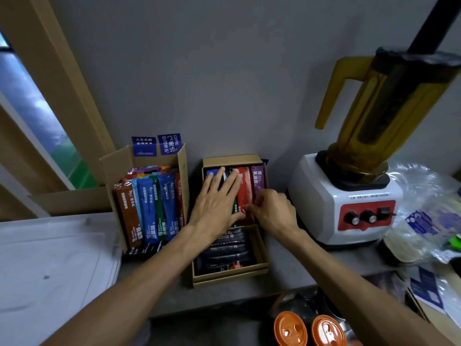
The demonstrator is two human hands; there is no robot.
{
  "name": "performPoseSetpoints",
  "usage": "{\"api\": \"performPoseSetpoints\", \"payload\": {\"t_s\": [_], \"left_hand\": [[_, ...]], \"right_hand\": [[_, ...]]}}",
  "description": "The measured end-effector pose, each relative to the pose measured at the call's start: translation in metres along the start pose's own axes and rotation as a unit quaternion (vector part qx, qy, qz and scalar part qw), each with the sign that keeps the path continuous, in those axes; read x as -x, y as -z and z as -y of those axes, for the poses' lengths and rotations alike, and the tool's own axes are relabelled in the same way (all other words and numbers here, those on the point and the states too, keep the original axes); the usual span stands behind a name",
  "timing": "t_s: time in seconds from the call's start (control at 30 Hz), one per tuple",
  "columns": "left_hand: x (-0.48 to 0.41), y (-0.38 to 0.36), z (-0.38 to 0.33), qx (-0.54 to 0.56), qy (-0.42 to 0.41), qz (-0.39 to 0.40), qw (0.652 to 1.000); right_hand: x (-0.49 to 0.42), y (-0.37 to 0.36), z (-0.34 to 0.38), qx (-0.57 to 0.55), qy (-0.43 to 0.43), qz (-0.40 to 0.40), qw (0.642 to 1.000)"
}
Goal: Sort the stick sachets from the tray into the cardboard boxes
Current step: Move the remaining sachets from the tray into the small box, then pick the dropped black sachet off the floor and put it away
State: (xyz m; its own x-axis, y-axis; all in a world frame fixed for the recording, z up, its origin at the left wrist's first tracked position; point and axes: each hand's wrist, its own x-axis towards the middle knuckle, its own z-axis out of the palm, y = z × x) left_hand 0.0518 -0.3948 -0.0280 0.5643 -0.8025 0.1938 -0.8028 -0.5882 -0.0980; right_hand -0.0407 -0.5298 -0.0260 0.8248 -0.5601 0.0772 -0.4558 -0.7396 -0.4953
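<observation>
I note the right hand [272,211] pinching the red sachet's [243,186] near end. The left hand [214,203] lies flat, fingers straight, pressing sachets in the box's [233,159] far compartment. I judge them light, limp and slick, best held by the ends.

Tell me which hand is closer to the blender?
Right. The right hand pinches a red sachet just beside the blender; the left hand lies flat on the sachets, farther away.

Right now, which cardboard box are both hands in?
The low divided box next to the blender; left hand flat on its far-compartment sachets, right hand pinching the red sachet. The taller box left of it is untouched.
</observation>
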Motion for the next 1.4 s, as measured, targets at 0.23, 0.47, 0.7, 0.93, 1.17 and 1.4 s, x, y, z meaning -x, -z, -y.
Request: {"api": "performPoseSetpoints", "payload": {"t_s": [0.23, 0.47, 0.7, 0.93, 1.17, 1.4], "left_hand": [[0.038, 0.026, -0.002, 0.094, -0.002, -0.064, 0.994], [0.196, 0.055, 0.025, 0.208, 0.121, -0.229, 0.943], [0.369, -0.011, 0.025, 0.194, 0.371, -0.138, 0.898], [0.447, -0.138, 0.105, 0.205, 0.499, 0.176, 0.823], [0.449, -0.234, 0.147, 0.126, 0.371, 0.237, 0.889], [0.446, -0.253, 0.16, 0.2, 0.395, 0.198, 0.875]], "right_hand": [[0.026, 0.018, -0.004, -0.089, 0.026, -0.008, 0.996], [0.137, 0.021, 0.019, -0.233, 0.187, 0.089, 0.95], [0.243, -0.085, 0.024, -0.235, 0.165, 0.307, 0.907], [0.267, -0.247, 0.087, -0.11, 0.163, 0.4, 0.895], [0.29, -0.368, 0.116, 0.033, 0.098, 0.449, 0.888], [0.285, -0.402, 0.107, -0.027, 0.02, 0.329, 0.944]]}}
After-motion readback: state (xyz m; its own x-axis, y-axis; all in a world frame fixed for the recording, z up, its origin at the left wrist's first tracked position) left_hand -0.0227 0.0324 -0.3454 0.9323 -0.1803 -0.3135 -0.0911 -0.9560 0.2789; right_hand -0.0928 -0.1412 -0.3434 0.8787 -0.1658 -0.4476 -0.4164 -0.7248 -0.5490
